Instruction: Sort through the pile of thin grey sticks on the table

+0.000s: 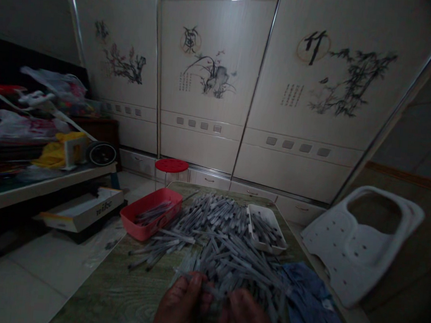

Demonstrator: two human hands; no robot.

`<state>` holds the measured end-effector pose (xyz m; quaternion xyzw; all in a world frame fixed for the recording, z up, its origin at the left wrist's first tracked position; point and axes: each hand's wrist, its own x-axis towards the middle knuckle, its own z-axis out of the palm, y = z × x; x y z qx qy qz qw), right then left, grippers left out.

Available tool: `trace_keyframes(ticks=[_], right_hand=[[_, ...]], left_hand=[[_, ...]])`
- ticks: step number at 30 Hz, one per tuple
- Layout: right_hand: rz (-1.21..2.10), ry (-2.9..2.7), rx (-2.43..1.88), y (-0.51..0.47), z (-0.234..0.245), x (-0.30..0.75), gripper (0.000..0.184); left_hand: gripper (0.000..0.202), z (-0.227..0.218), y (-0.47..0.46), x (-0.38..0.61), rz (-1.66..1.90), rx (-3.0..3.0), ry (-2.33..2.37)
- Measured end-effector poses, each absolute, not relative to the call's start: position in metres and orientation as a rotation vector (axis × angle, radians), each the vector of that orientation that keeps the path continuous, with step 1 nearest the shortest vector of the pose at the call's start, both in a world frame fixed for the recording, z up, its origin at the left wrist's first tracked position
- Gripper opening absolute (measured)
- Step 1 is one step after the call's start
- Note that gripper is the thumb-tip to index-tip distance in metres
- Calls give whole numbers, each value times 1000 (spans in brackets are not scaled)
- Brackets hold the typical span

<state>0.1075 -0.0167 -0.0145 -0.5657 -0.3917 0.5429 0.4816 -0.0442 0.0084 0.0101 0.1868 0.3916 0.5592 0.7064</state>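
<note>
A big heap of thin grey pen-like sticks [217,236] covers the middle of a small wood-grain table [123,293]. My left hand [180,305] is at the table's near edge, its fingers curled around a few grey sticks at the front of the heap. Close beside it, my right hand [250,316] has its fingers bent over the same sticks. A red tray [147,216] at the left of the heap holds more sticks. A white tray [268,228] at the right holds several too.
A blue cloth [312,308] lies on the table's right corner. A white plastic seat part [366,238] leans at the right. A red stool [171,166] stands behind the table by the wardrobe doors [214,82]. A cluttered bench [34,142] and a cardboard box [84,211] are left.
</note>
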Motion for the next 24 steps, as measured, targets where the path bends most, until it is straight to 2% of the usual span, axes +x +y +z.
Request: trace_keyframes(ticks=[6,11,17,24], right_hand=[[1307,-977,-1328,-17,-13,106,75],[1384,-881,-1383,-17,-10,106,78],[1405,-885,-1345,-17,-5,105,70],[1418,-977,-1259,-18,-4,105,72]], left_hand=[[52,10,9,-43,1232,414,872],[47,12,8,-44,1240,420,863],[51,14,10,-46,1225,422,883],[54,13,8,-47,1207,452,858]])
